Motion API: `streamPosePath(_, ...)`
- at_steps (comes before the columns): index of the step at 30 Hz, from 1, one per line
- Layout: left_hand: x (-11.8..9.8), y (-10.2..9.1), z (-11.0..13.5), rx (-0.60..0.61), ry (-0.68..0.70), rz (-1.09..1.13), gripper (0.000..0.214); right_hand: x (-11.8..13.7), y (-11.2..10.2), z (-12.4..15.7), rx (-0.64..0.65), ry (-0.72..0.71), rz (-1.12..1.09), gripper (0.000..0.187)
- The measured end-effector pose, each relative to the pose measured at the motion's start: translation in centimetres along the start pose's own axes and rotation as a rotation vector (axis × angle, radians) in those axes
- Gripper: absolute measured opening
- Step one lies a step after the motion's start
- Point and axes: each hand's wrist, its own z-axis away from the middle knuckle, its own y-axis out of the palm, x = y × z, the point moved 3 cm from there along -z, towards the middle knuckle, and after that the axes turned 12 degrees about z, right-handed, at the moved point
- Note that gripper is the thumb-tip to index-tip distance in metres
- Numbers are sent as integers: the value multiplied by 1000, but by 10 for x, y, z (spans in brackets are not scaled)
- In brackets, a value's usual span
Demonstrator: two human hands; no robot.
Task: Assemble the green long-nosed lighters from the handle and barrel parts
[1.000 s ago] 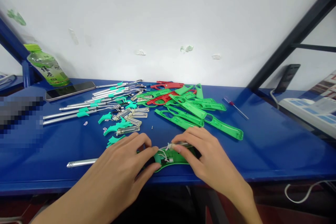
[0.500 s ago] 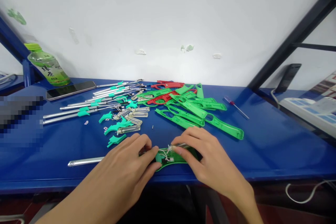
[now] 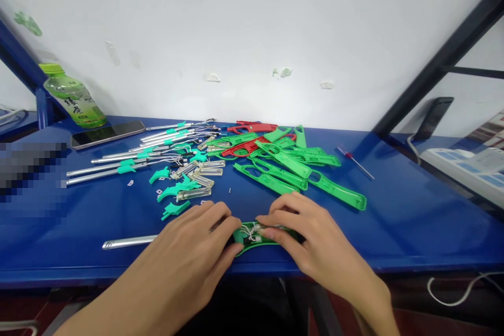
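Note:
My left hand is closed around a green lighter half-shell near the table's front edge, thumb and fingers pinching by the teal trigger. A silver metal tube sticks out to the left from beneath this hand. My right hand pinches a clear fuel tank at the shell's right part; fingers cover most of it. Thin white tubing or wires run between the trigger area and the tank. Whether the tank is fully seated is hidden.
Behind lie green half-shells, red half-shells, clear fuel tanks, teal triggers and several metal tubes with wires. A screwdriver lies right; a phone and a bottle stand back left.
My right hand has lowered the clear fuel tank toward the green half-shell, its fingers pressing closer over it. My left hand has stayed nearly in place on the shell.

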Motion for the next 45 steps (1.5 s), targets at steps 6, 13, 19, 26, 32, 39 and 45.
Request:
streamPosePath(6,-2,-1,-1,-34,19,18,26,-2,-1,1,29,10,-52,17)
streamPosePath(13,-1,0,-2,-9,3,50,21,-5,-2,1,51,28,-94,20)
streamPosePath(19,0,0,-3,25,31,97,29,-6,-2,1,53,32,-87,20)
streamPosePath(26,1,-1,-1,38,8,156,28,-4,-4,1,52,38,-85,19)
streamPosePath(32,-2,1,-2,61,40,82,44,-3,-2,1,51,41,-78,15)
streamPosePath(39,0,-1,-5,5,64,72,34,-12,-27,10,-455,65,-56,8)
streamPosePath(45,3,1,-5,-56,80,126,31,-80,-66,53,-885,467,109,27)
